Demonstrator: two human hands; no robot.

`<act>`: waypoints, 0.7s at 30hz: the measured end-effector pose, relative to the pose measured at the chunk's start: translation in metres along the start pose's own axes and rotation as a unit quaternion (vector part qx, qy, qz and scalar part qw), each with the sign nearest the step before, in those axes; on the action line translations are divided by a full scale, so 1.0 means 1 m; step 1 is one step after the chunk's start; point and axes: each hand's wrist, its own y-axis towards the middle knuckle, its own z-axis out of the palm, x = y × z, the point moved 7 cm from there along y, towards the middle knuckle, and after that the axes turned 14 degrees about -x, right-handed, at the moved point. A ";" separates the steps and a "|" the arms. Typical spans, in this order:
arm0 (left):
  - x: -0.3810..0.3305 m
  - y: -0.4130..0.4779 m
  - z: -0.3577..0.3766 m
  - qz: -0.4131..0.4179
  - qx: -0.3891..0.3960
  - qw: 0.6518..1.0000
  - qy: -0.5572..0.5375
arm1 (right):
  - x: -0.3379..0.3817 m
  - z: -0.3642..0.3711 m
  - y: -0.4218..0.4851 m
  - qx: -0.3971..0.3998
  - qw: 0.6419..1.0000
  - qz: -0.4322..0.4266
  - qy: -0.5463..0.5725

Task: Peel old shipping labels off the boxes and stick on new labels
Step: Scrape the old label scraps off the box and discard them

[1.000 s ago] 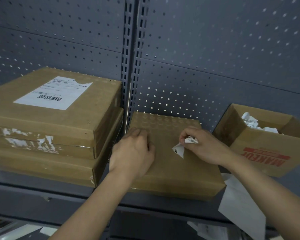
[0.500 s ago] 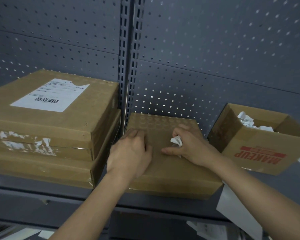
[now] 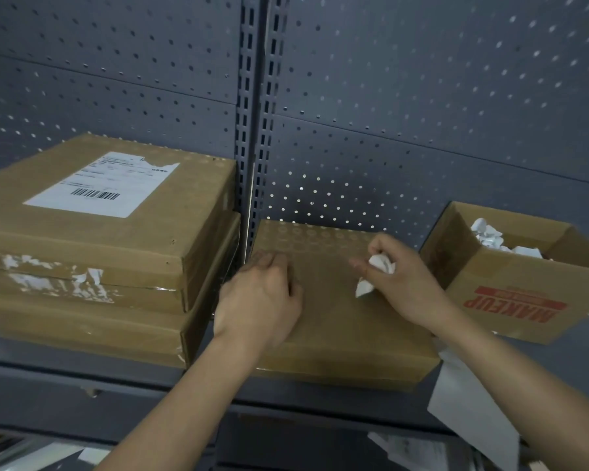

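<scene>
A flat brown box lies on the grey shelf in front of me, its top bare of any label. My left hand rests palm down on the box's left side. My right hand hovers over the right side, fingers closed on a crumpled white label scrap. To the left stands a stack of flat boxes; the top one carries a white barcode label with a torn upper edge. Torn paper remnants cling to the stack's front.
An open carton printed MAKEUP at the right holds crumpled white paper. A white sheet hangs over the shelf edge under my right forearm. Grey pegboard backs the shelf. More paper lies on the level below.
My right hand pressed down on the box with the scrap, then lifted a little, and the scrap is more balled up in its fingers. My left hand has stayed in place.
</scene>
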 end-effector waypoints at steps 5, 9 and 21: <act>-0.003 0.000 -0.002 0.009 0.001 1.000 0.002 | 0.002 -0.019 0.000 0.005 0.999 0.035 0.020; -0.005 0.000 -0.005 0.019 0.006 1.000 0.004 | -0.007 -0.019 -0.005 0.032 0.996 0.074 0.035; 0.000 0.008 0.005 0.022 0.086 0.996 -0.008 | -0.015 -0.084 -0.024 -0.070 0.996 0.041 0.034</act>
